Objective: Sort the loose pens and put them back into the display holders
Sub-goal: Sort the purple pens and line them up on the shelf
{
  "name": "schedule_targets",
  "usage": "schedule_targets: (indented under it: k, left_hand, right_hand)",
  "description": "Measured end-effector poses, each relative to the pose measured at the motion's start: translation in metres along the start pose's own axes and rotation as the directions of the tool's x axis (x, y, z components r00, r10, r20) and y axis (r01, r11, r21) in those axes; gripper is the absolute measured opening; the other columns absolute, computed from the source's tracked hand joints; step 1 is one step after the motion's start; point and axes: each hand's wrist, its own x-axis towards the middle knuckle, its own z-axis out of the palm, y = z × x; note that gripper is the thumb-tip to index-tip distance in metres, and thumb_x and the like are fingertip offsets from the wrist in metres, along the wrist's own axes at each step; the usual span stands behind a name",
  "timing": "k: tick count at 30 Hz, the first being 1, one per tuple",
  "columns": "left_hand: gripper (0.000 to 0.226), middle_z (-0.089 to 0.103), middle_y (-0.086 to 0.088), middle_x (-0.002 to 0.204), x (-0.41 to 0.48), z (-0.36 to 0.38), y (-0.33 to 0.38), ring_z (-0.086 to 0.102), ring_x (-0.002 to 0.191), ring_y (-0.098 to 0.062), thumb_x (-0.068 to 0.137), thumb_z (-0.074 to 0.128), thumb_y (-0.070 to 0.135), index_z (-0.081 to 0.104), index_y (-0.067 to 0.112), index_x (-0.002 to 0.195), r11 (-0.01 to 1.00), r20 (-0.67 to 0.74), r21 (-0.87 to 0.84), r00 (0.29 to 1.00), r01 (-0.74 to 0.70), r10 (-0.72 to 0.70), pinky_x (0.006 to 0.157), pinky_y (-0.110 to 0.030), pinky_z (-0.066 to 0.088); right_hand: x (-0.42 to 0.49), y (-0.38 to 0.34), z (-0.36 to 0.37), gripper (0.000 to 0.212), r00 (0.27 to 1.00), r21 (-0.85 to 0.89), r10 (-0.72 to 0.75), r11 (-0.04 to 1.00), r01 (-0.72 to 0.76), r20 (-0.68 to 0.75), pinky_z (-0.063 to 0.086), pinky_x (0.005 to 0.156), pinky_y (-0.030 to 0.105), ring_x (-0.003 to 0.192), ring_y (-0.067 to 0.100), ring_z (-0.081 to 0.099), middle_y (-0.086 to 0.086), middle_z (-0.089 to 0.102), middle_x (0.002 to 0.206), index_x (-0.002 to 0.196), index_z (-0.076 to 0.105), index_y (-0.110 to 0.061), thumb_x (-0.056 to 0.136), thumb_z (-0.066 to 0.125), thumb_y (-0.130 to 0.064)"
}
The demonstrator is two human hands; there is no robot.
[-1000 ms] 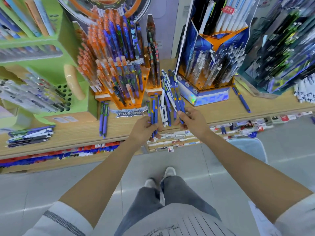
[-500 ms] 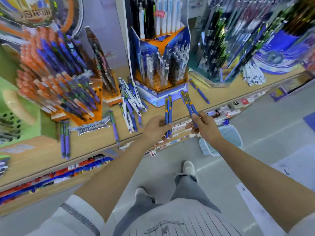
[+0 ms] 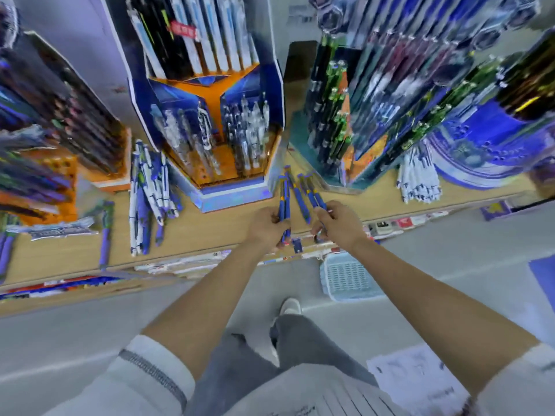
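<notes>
**Entry:** loose pens on a wooden shelf [image 3: 198, 235].

**Status:** sorting is under way and, by the look of it, far from done.

**In hand:**
- The left hand [image 3: 265, 226] has its fingers curled round the left bunch of blue pens [image 3: 283, 199].
- The right hand [image 3: 338, 223] has its fingers curled round the right bunch of blue pens [image 3: 313, 195].
- Both bunches point up and away, their far ends just beside the blue display holder [image 3: 228, 196]. None sits in a slot yet.
- A single blue pen [image 3: 301, 205] shows between the bunches. Whether it is held or lying on the shelf cannot be told.

**Outstanding:**
- A heap of white-and-blue pens [image 3: 150, 193] lies left of the holder.
- A heap of white pens [image 3: 419, 181] lies far right.
- One purple pen [image 3: 105, 235] lies near the shelf's front edge.

**Pose:** both forearms are stretched forward. The hands are near each other but not touching, above the shelf's front edge.
</notes>
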Motion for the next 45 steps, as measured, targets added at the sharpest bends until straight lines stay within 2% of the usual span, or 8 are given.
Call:
schedule_targets:
  k: [5,12,17,24,28,36,40,45]
  left_hand:
    - [0.019,0.064,0.001,0.063,0.023,0.01,0.0,0.065,0.07,-0.033,0.086,0.067,0.017,0.056,0.02,0.071,0.999,-0.086,0.026,0.996,0.019,-0.017,0.074,-0.052,0.057]
    - [0.036,0.067,-0.019,0.107,0.014,0.012,0.008,0.057,0.107,-0.032,0.078,0.066,0.008,0.057,0.0,0.112,0.962,-0.19,0.232,0.964,-0.142,0.188,0.088,-0.039,0.045]
    - [0.049,0.056,-0.017,0.103,0.013,0.016,0.0,0.044,0.101,-0.029,0.078,0.063,0.012,0.053,0.011,0.126,0.888,-0.181,0.441,0.957,-0.127,0.227,0.069,-0.022,0.03]
    - [0.063,0.047,-0.018,0.125,0.017,0.026,0.011,0.045,0.118,-0.033,0.088,0.062,0.026,0.039,0.017,0.145,0.872,-0.01,0.459,0.98,-0.172,0.198,0.098,-0.04,0.042]
    - [0.046,0.044,-0.018,0.122,0.009,0.015,0.012,0.043,0.116,-0.037,0.089,0.057,0.02,0.047,0.01,0.132,0.833,-0.082,0.526,0.965,-0.169,0.248,0.096,-0.04,0.041]
    - [0.034,0.054,-0.012,0.115,-0.019,-0.038,-0.021,0.058,0.099,-0.031,0.089,0.054,0.011,0.065,0.016,0.121,0.848,-0.2,0.472,0.907,-0.243,0.372,0.086,-0.034,0.045]
    - [0.022,0.059,-0.003,0.094,-0.039,-0.088,-0.042,0.058,0.075,-0.021,0.088,0.054,0.012,0.07,0.018,0.102,0.831,-0.36,0.451,0.785,-0.327,0.504,0.066,-0.034,0.047]
    - [0.012,0.051,0.005,0.084,-0.063,-0.181,-0.083,0.051,0.075,-0.017,0.086,0.058,0.013,0.063,0.02,0.094,0.869,-0.56,0.444,0.69,-0.218,0.459,0.066,-0.032,0.041]
  right_hand:
    - [0.021,0.003,0.001,0.019,0.996,-0.213,-0.091,0.973,0.092,0.017,0.049,0.074,0.038,0.078,0.027,0.063,0.012,0.069,0.083,0.095,0.065,-0.006,0.094,0.057,-0.024]
    - [0.029,-0.002,0.002,0.023,0.976,-0.386,-0.216,0.9,0.203,0.009,0.04,0.062,0.03,0.073,0.025,0.058,0.003,0.061,0.077,0.106,0.064,-0.012,0.086,0.067,-0.021]
    - [0.026,0.007,0.001,0.052,0.924,-0.438,-0.381,0.827,0.351,0.022,0.046,0.09,0.034,0.105,0.03,0.056,0.013,0.054,0.118,0.13,0.054,-0.009,0.081,0.071,-0.016]
    - [0.024,0.009,-0.002,0.051,0.924,-0.405,-0.377,0.837,0.369,0.063,0.04,0.097,0.032,0.113,0.031,0.051,0.015,0.053,0.121,0.133,0.053,-0.003,0.085,0.063,-0.016]
    - [0.02,0.007,-0.003,0.047,0.913,-0.384,-0.403,0.835,0.394,0.06,0.036,0.097,0.026,0.115,0.029,0.051,0.014,0.052,0.126,0.132,0.053,-0.003,0.087,0.063,-0.012]
    - [0.005,-0.018,0.029,0.035,0.844,-0.448,-0.529,0.777,0.442,-0.085,0.045,0.09,0.038,0.103,0.031,0.055,0.011,0.054,0.115,0.119,0.06,-0.008,0.084,0.063,-0.011]
    - [-0.014,-0.053,0.074,0.026,0.833,-0.29,-0.553,0.796,0.531,0.008,0.042,0.073,0.026,0.079,0.017,0.055,-0.004,0.052,0.098,0.112,0.062,-0.013,0.088,0.055,-0.005]
    - [-0.03,-0.093,0.163,0.023,0.856,-0.148,-0.51,0.843,0.517,0.084,0.044,0.071,0.021,0.075,0.01,0.056,0.002,0.062,0.096,0.111,0.063,-0.012,0.09,0.057,-0.004]
